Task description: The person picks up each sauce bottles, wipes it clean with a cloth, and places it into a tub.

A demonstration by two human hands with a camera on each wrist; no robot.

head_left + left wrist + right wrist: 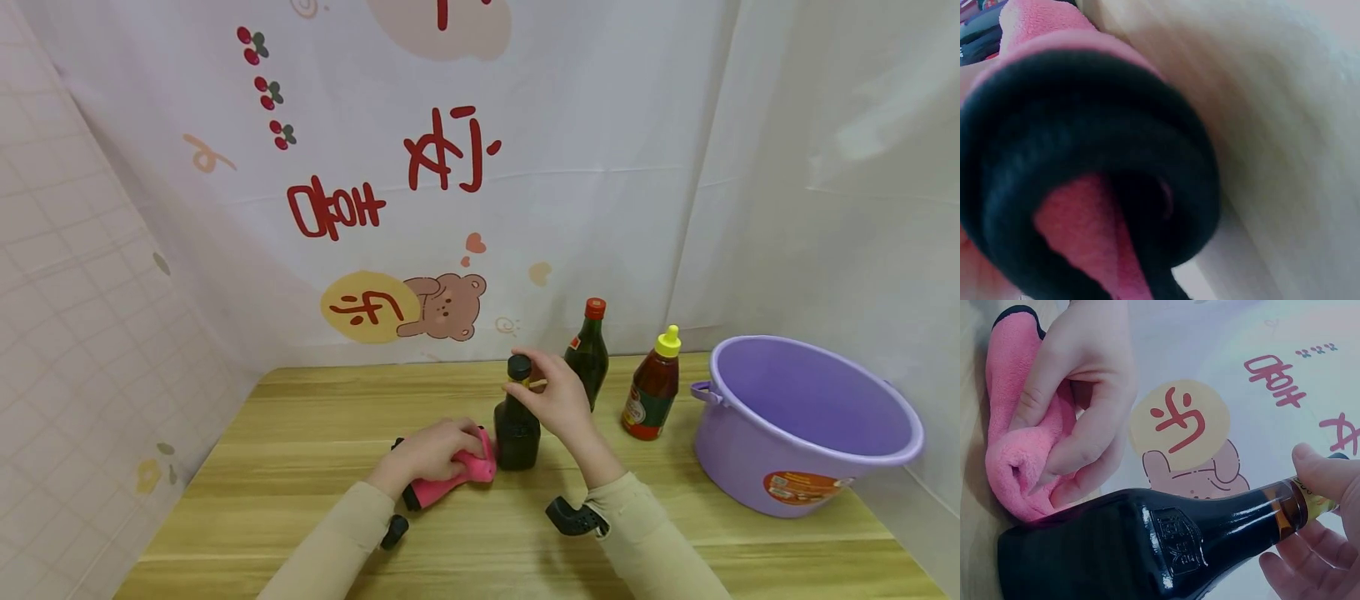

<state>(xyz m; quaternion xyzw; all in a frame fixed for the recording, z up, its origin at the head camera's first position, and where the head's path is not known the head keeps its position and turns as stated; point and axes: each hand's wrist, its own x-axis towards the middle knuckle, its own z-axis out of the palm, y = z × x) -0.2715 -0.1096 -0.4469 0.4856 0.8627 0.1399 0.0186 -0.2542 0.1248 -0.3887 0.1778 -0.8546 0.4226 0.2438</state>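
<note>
Sleeves nearest the camera, both forearms reaching out over the table (300, 417). Purple tub (806, 421) sits at the table's right edge. Dark bottle (517, 425) stands upright mid-table; right hand (551, 396) pinches its neck just under the black cap (519, 367). Left hand (431, 450) is curled round a pink cloth (450, 483), pressing it against the bottle's base. Green bottle (588, 354) and sauce bottle (651, 387) stand behind, between dark bottle and tub.
</note>
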